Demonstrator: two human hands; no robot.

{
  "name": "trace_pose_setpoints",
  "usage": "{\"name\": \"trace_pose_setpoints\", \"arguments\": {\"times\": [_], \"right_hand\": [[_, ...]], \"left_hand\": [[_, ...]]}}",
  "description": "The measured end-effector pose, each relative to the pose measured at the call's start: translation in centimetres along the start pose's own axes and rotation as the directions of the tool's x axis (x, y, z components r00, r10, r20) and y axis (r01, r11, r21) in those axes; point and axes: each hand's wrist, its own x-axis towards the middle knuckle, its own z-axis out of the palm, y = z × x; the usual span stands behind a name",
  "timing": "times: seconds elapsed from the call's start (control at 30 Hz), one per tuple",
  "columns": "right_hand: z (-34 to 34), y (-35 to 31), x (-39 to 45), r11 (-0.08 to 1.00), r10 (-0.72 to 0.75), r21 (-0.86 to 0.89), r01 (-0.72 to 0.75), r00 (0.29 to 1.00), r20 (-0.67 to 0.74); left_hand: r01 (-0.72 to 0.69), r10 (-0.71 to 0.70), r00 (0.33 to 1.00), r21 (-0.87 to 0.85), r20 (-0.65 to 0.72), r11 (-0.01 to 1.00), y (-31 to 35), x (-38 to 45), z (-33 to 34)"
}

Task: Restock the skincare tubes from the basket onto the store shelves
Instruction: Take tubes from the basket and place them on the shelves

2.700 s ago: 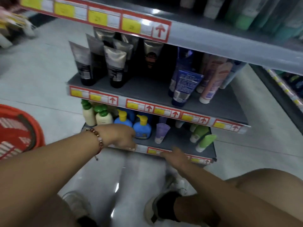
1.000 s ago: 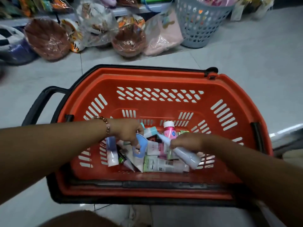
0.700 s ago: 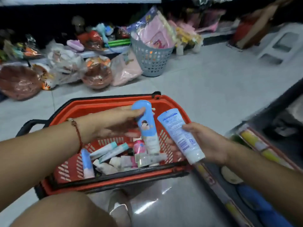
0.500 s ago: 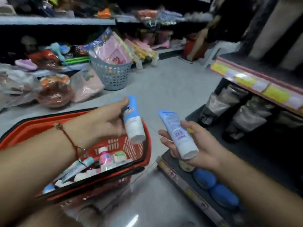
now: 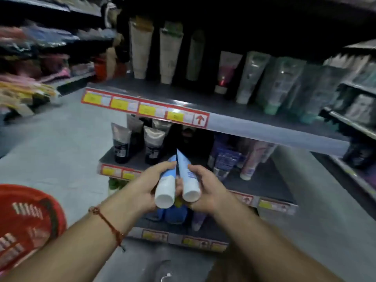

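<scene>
My left hand (image 5: 145, 187) grips a blue and white tube (image 5: 166, 190), white cap toward me. My right hand (image 5: 205, 189) grips a light blue tube (image 5: 187, 180) with printed text, cap also toward me. The two tubes sit side by side, tips almost touching, held in front of the middle shelf (image 5: 262, 182) of the store rack. The red basket (image 5: 24, 220) lies on the floor at the lower left, partly cut off by the frame edge.
The middle shelf holds black and silver tubes (image 5: 122, 143) on the left and blue and pink tubes (image 5: 225, 159) on the right. The upper shelf (image 5: 270, 131) carries tall pale and green tubes. Blue bottles (image 5: 175, 214) stand on the bottom shelf under my hands.
Both hands took a tube each out of the basket, and my view swung right from the basket to the shelves. The tubes now point at the middle shelf, close together.
</scene>
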Motion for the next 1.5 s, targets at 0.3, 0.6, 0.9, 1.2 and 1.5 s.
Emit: {"name": "trace_pose_setpoints", "arguments": {"times": [0.3,0.6,0.9,1.2,1.5], "right_hand": [[-6.7,-1.9,-5.7,0.959,-0.271,0.029,0.282,0.943,-0.195],[-15.1,-4.8,-7.9,0.86,-0.499,-0.314,0.402,0.791,-0.354],[-21.6,-13.4,-7.5,0.593,-0.798,-0.653,0.472,0.458,-0.393],[-24.7,-20.8,-0.6,0.344,-0.903,-0.926,0.156,0.326,-0.28],[-25.6,-19.7,0.3,0.323,-0.889,-0.945,0.042,0.357,-0.288]], "left_hand": [[0.015,-0.046,0.985,0.187,0.164,0.982,-4.4,2.3,8.5],[-0.021,0.006,0.999,0.35,0.043,0.936,-4.6,4.4,8.7],[0.057,-0.101,0.993,0.485,0.064,0.873,-8.1,6.6,12.1],[0.001,-0.01,1.0,0.489,0.016,0.872,-10.8,8.9,15.1],[-0.071,0.039,0.996,0.469,0.076,0.88,-11.5,10.1,16.1]]}}
